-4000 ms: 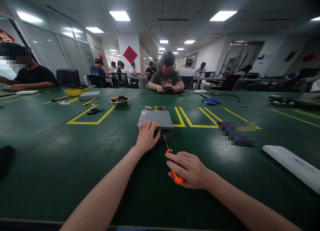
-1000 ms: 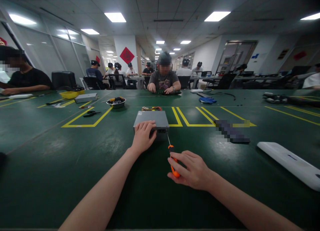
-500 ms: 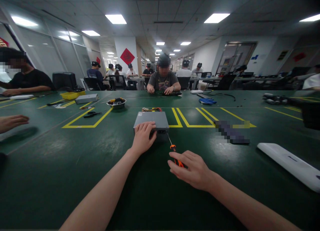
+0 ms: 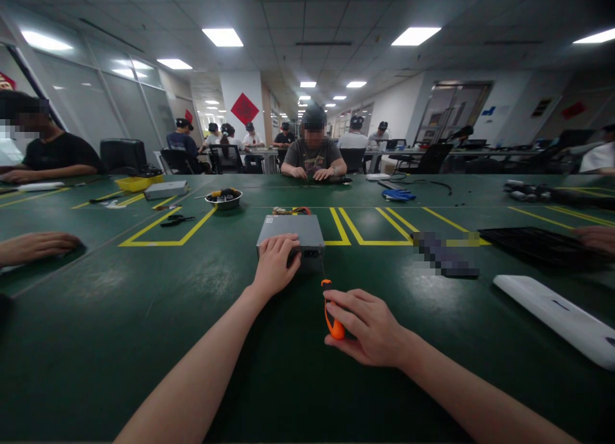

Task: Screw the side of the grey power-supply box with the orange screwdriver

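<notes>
My left hand (image 4: 275, 264) rests over the front edge of a grey metal box (image 4: 291, 230), a power-supply-like unit, with its fingers on the top. My right hand (image 4: 366, 325) holds an orange-handled precision screwdriver (image 4: 331, 322) just in front of the box. The thin shaft points up towards the box's front face, close to a dark opening by my left fingers. I cannot tell whether the tip touches it. A bundle of coloured wires (image 4: 291, 211) lies behind the box.
The dark green workbench (image 4: 144, 316) has yellow tape outlines. Farther back are a steel bowl of tools (image 4: 223, 199), pliers (image 4: 177, 220), a second grey box (image 4: 166, 189) and a yellow tray (image 4: 137, 182). A co-worker's hand (image 4: 596, 239) sits beside a black grid tray (image 4: 538, 245); another hand (image 4: 38, 247) enters at left.
A black grid tray and a co-worker's hand have appeared at right. Another hand has come in from the left. The screwdriver has turned in my right hand; the box has not moved.
</notes>
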`<state>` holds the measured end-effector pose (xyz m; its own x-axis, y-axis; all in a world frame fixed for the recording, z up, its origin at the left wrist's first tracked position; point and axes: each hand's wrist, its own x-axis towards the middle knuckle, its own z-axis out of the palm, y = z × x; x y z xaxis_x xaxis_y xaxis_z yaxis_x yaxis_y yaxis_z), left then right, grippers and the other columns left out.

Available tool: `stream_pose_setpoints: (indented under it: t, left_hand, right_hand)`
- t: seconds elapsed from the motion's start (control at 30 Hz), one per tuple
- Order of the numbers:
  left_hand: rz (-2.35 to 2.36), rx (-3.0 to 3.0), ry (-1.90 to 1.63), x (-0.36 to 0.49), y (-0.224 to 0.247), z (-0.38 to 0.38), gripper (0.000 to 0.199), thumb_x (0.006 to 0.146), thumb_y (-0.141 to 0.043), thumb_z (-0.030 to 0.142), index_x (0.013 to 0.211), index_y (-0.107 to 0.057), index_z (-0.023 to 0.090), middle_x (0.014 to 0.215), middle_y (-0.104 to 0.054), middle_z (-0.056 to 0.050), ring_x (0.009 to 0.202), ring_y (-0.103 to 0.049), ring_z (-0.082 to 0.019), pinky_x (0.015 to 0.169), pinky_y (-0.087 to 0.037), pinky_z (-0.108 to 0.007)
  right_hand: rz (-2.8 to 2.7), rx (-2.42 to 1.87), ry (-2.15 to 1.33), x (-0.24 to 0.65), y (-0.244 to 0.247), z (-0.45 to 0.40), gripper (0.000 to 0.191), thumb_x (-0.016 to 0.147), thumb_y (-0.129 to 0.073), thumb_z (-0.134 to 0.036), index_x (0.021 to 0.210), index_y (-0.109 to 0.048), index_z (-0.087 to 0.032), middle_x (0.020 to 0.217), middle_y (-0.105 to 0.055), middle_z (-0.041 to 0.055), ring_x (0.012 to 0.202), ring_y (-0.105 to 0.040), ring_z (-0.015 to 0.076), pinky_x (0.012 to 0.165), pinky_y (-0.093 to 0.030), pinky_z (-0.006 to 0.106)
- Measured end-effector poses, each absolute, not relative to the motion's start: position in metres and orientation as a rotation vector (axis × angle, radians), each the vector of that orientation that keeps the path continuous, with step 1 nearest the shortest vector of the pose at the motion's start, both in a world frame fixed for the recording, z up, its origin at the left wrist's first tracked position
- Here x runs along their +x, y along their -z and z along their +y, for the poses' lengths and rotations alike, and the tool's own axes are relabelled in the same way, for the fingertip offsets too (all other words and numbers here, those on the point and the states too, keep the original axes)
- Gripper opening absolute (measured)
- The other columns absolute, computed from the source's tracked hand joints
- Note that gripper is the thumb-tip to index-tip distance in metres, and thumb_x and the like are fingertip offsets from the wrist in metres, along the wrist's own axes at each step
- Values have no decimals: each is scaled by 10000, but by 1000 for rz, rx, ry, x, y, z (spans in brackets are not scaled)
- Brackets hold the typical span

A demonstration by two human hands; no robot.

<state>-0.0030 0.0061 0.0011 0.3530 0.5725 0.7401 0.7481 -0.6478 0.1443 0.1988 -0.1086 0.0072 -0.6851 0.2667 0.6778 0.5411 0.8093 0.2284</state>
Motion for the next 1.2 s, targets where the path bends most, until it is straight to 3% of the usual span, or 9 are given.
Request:
stream_pose_setpoints:
  t: [0.2,0.37,0.7,0.8,0.93,1.2]
  left_hand:
    - [-1192,-2397,1164,-3,0,7,164,811,-520,224,975,-513,236,1170,-591,-16,1077,-501,-194,923,-305,-377]
    - [-1183,-2403,1175,-4,-1,7,165,812,-519,221,975,-509,237,1164,-592,-12,1075,-503,-188,918,-307,-372]
    - [-1207,-2409,1171,-4,-1,6,166,818,-507,232,983,-519,237,1170,-591,-24,1088,-499,-197,934,-309,-383]
    - [-1208,-2408,1177,-4,-1,6,166,817,-505,233,982,-522,237,1169,-592,-25,1083,-504,-198,932,-315,-385]
    - [-1220,-2410,1165,-4,-2,6,175,809,-510,224,983,-530,238,1167,-593,-29,1086,-502,-204,934,-315,-391]
    - [-1208,-2417,1160,-4,-2,5,173,814,-518,228,987,-523,242,1171,-587,-13,1088,-495,-194,942,-304,-381]
  right_hand:
    - [-2314,-599,516,199,-8,-108,256,867,-495,-276,1073,-453,-130,1047,-582,176,927,-603,201,712,-528,301]
    - [-2386,-614,534,201,-10,-110,308,900,-393,-320,1130,-467,-129,1089,-544,195,1012,-573,234,726,-531,320]
    - [-2258,-592,496,199,-6,-108,210,855,-481,-308,983,-440,-146,995,-620,166,861,-641,196,649,-542,280]
    - [-2312,-623,472,198,-7,-110,296,878,-440,-368,1060,-437,-134,1045,-594,179,933,-621,212,689,-543,296]
    - [-2419,-612,513,198,-11,-111,313,897,-376,-313,1149,-453,-144,1099,-557,184,1016,-580,226,727,-532,322]
    - [-2296,-570,552,197,-5,-107,252,862,-505,-336,995,-461,-126,992,-620,167,839,-634,186,668,-535,284]
